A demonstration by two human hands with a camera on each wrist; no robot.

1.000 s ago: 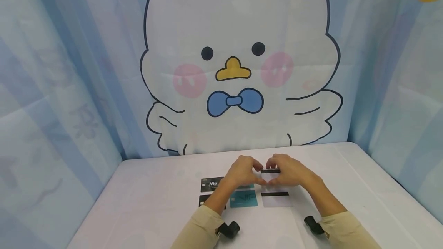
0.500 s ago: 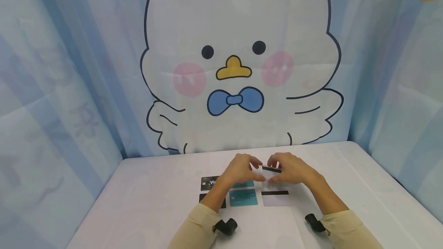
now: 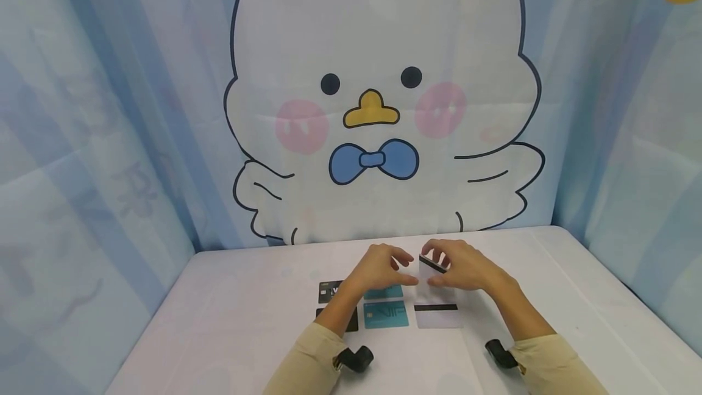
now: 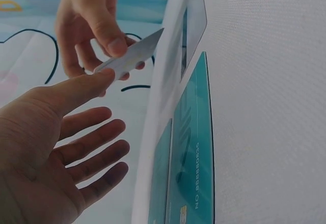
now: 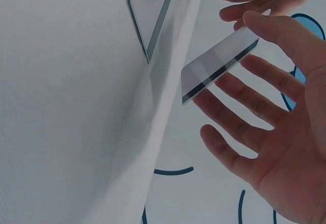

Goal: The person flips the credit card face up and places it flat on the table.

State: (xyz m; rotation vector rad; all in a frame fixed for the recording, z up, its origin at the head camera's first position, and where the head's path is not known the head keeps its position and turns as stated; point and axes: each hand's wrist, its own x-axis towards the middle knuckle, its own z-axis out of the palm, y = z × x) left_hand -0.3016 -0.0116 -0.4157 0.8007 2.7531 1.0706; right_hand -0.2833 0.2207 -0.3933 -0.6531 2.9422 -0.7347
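A pale card with a dark magnetic stripe (image 5: 219, 66) is held tilted above the table, pinched between the thumb and fingers of my right hand (image 3: 463, 266). Just left of it, my left hand (image 3: 381, 266) has its fingers spread and holds nothing. In the left wrist view the left thumb tip overlaps the near corner of that card. Below the hands lies another striped pale card (image 3: 439, 317), face down. Beside it is a teal VIP card (image 3: 386, 314), with a second teal card (image 3: 386, 292) behind, partly covered by the left hand.
Farther left lie two black cards, the rear one (image 3: 327, 292) and the front one (image 3: 351, 323), both partly behind the left forearm. The white table (image 3: 219, 322) ends at a cartoon-printed curtain (image 3: 373, 206). Wrist cameras sit at both sleeves.
The pale card has gone from nearly level to tilted, its left end raised, in the right hand. The left hand has drawn slightly away to the left, opening a gap.
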